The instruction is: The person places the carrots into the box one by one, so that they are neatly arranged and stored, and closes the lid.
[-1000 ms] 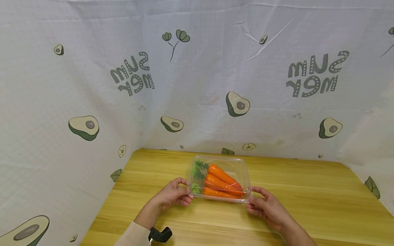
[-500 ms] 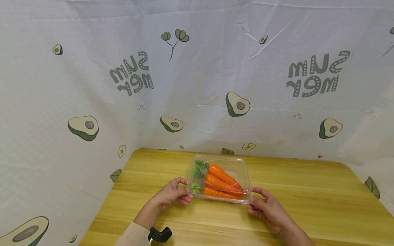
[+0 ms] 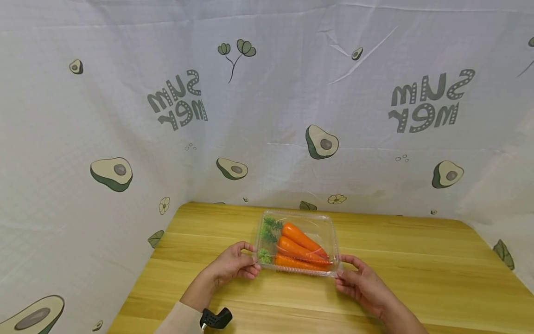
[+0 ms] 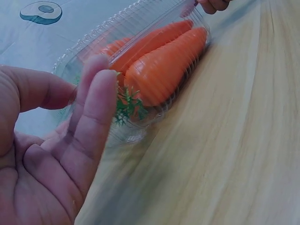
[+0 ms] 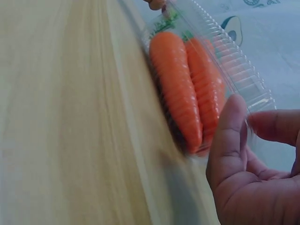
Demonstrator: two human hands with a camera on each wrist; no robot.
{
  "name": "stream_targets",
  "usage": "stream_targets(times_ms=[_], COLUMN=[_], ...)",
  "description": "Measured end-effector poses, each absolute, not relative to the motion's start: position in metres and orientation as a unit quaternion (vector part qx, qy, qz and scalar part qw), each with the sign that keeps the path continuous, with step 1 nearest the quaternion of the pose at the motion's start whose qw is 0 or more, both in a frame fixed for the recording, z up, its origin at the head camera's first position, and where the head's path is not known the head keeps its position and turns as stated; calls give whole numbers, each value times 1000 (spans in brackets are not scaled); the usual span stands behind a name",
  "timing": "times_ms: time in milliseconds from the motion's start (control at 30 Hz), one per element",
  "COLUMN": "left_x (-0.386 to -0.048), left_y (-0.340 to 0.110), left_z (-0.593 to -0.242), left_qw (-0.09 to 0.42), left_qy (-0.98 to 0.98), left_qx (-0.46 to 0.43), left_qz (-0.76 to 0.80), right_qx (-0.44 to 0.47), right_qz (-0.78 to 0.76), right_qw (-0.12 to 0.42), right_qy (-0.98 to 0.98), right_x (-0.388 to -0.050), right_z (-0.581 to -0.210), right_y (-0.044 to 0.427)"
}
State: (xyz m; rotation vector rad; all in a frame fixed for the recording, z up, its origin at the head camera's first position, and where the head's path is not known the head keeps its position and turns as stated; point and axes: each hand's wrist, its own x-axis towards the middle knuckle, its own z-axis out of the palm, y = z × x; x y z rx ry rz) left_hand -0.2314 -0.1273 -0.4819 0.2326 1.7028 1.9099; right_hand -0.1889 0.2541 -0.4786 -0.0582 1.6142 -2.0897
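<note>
A clear plastic clamshell box (image 3: 302,271) sits near the middle of the wooden table in the head view. Inside it lie three orange carrots (image 3: 298,248), with their leafy green tops (image 3: 268,232) toward the left. The left hand (image 3: 234,265) pinches the box's near left corner between thumb and finger. At the opposite near corner, the right hand (image 3: 364,283) pinches the rim in the same manner. Both wrist views show the ribbed side of the box, with carrots (image 4: 161,70) behind the plastic. The lid appears shut.
The wooden table (image 3: 417,269) extends around the box on every side. A white curtain (image 3: 267,102) printed with avocados hangs behind the table and along its left and right sides. A black device (image 3: 216,318) sits at the left wrist.
</note>
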Motion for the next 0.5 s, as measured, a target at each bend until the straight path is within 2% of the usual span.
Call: stream_targets(times_ms=[300, 400, 500], left_x=[-229, -229, -231], left_y=[-126, -127, -130], left_z=[-476, -476, -475], left_qw=[296, 287, 257], left_qy=[653, 665, 694], left_qx=[81, 75, 71], left_qz=[692, 686, 669], right_qx=[-25, -26, -23], right_qz=[-766, -760, -747], right_qw=[282, 279, 270], right_qy=[578, 586, 607], right_x=[-187, -188, -190], right_z=[-473, -474, -472], right_y=[258, 260, 265])
